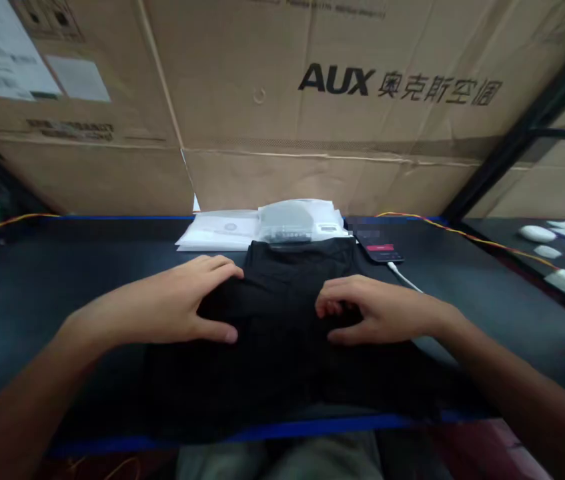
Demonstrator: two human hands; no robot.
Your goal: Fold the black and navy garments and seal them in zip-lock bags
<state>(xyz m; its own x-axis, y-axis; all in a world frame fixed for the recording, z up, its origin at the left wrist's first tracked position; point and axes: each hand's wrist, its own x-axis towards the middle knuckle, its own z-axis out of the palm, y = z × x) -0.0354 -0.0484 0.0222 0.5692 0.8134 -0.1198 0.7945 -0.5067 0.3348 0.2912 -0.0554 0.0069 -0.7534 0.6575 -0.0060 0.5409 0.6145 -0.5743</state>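
A piece of black clothing (277,340) lies spread over the black table, its near part reaching the front edge. Its exact kind cannot be made out against the dark surface. Over its left side is my left hand (202,300), thumb and fingers apart, with nothing between them. My right hand (349,310) rests over the right side of the cloth, fingers curled and thumb apart from them. No fabric shows pinched in either hand. The garment's far end touches white plastic packages (302,221).
Flat white bags (222,230) lie at the back, beside a phone (377,243) with a white cable (405,277). Behind stands a large cardboard wall (272,120) between black metal posts. White items (537,233) sit at the far right. A blue edge (312,427) runs along the front.
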